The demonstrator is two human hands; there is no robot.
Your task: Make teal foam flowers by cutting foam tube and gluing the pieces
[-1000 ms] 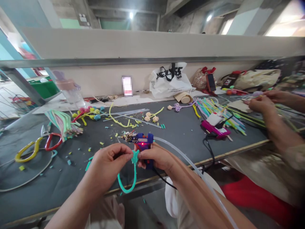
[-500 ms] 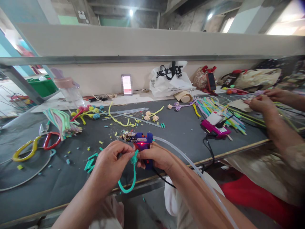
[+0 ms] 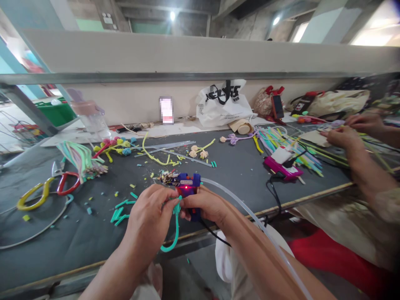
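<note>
My left hand (image 3: pixel 150 218) and my right hand (image 3: pixel 204 205) pinch the knotted top of a teal cord (image 3: pixel 175 227) between them, over the near edge of the dark table (image 3: pixel 237 171). The cord loops down below my hands. My right hand also grips a blue glue gun (image 3: pixel 186 185) with a red light lit; its clear glue stick (image 3: pixel 250 216) runs back along my right forearm. Short teal cord pieces (image 3: pixel 120 210) lie on the table left of my left hand.
Red and yellow-handled scissors (image 3: pixel 46 189), a bundle of pastel cords (image 3: pixel 79 160), small knotted flowers (image 3: pixel 200 153) and a white plastic bag (image 3: pixel 223 104) lie on the table. A pink glue gun (image 3: pixel 283 168) sits at right, where another person's hands (image 3: pixel 343 135) work on coloured cords.
My left hand has shifted right and closed tighter around the knot. The teal loop below has drawn in a little. More teal pieces show on the table beside my left hand.
</note>
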